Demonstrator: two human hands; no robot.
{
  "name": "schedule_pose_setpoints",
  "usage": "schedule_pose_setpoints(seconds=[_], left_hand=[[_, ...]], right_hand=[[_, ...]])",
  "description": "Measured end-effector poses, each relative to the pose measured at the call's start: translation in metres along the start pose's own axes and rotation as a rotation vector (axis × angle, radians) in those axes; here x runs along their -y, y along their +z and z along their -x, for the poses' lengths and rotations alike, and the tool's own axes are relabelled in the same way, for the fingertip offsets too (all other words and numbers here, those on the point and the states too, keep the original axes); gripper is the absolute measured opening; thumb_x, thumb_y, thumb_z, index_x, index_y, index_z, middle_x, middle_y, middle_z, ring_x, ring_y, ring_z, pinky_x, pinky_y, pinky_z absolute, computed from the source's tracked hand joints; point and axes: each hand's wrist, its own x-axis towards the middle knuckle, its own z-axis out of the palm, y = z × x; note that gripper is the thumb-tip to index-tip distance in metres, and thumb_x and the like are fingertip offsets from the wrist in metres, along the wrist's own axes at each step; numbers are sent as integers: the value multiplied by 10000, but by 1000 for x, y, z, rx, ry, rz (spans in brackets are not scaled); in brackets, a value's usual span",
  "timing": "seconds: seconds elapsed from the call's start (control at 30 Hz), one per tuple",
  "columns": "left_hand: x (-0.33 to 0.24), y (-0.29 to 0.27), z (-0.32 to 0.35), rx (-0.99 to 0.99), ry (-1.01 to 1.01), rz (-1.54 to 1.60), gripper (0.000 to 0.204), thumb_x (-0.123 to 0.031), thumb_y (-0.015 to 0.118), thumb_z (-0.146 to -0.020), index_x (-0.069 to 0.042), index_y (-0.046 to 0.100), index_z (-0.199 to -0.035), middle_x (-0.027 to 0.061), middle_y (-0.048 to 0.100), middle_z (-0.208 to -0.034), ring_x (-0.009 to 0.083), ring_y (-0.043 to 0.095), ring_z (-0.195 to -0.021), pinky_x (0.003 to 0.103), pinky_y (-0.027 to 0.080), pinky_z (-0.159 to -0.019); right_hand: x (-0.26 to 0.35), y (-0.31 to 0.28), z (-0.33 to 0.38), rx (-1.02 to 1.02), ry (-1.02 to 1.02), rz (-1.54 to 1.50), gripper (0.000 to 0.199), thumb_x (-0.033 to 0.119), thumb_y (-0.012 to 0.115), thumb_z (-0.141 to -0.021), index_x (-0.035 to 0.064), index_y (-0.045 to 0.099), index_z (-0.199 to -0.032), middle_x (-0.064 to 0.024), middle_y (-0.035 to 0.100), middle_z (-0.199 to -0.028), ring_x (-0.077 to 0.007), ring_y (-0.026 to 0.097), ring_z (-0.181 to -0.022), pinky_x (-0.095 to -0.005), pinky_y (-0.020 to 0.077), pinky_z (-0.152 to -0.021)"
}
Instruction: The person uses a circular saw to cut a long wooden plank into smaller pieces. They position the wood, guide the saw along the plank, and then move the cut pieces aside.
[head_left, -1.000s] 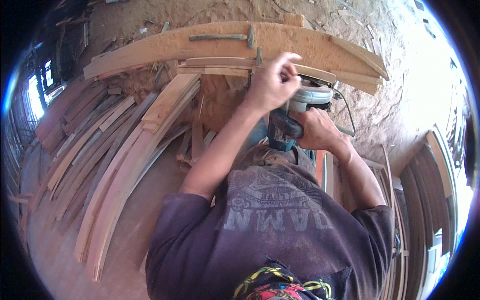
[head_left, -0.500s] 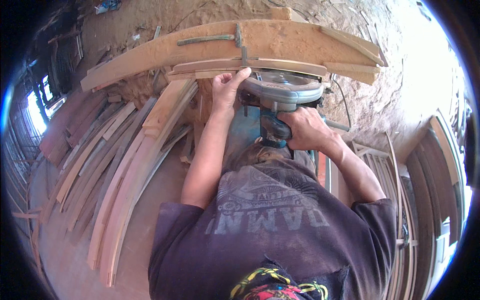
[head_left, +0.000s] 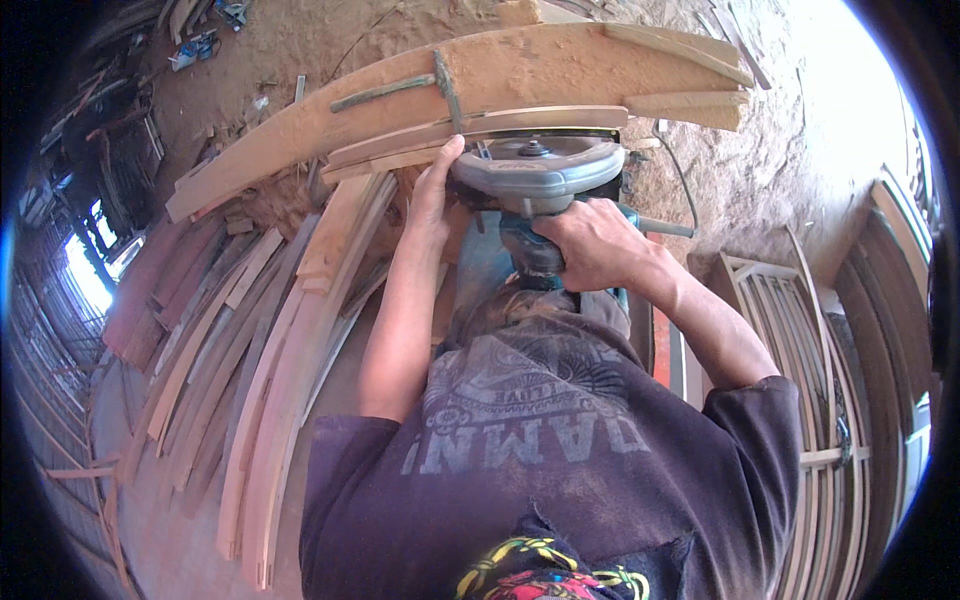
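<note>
My right hand [head_left: 600, 245] is wrapped round the rear handle of a circular saw [head_left: 540, 178] with a grey guard and a teal body. The saw lies with its round blade side up in front of my chest. My left hand [head_left: 432, 190] is closed at the saw's left end, thumb tip against its edge; most of its fingers are hidden. Just beyond the saw runs a thin, slightly curved wooden strip [head_left: 545, 118]. Behind that lies a wide curved plank [head_left: 530, 65] dusted with sawdust, and a hammer [head_left: 385, 93] rests on it.
Long curved wooden strips [head_left: 265, 400] are stacked at the left. A slatted wooden frame [head_left: 790, 330] and dark boards [head_left: 885, 330] stand at the right. The saw's cord [head_left: 688, 185] loops near its right side. Sawdust and scraps cover the ground [head_left: 270, 45] at the far side.
The whole view has shifted and tilted slightly, so saw, plank and hammer appear further left. My left hand has turned more edge-on beside the saw. My right hand keeps its hold.
</note>
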Motion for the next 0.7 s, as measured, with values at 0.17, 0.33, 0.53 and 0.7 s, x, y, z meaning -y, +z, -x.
schedule_pose_setpoints(seconds=[0.17, 0.33, 0.53, 0.7], left_hand=[[-1, 1, 0, -8, 15, -13, 780, -683, 757, -900, -61, 656, -1360, 101, 687, -1287, 232, 599, -1223, 419, 442, -1061], [-2, 2, 2, -34, 29, -4, 739, -625, 755, -933, -46, 659, -1383, 89, 699, -1260, 207, 629, -1157, 368, 471, -992], [-4, 8, 8, -63, 50, -66, 828, -766, 725, -877, -101, 623, -1359, 92, 658, -1272, 239, 583, -1196, 423, 431, -1026], [-2, 2, 12, -79, 23, -86, 835, -766, 729, -871, -111, 619, -1377, 96, 655, -1302, 238, 574, -1213, 421, 420, -1038]], right_hand=[[-1, 0, -1, 43, 29, -3, 300, 119, 771, -666, 32, 776, -953, -234, 757, -850, -435, 761, -867, -528, 607, -787], [0, 0, -1, 40, 30, -12, 291, 112, 763, -674, 35, 779, -954, -236, 759, -862, -436, 762, -874, -526, 608, -790], [-2, 3, -2, 50, 37, -10, 265, 113, 753, -678, 26, 773, -927, -241, 757, -867, -436, 763, -877, -531, 607, -792], [0, 6, 2, 40, 30, -27, 291, 124, 766, -662, 34, 745, -938, -248, 731, -845, -455, 740, -860, -546, 578, -742]])
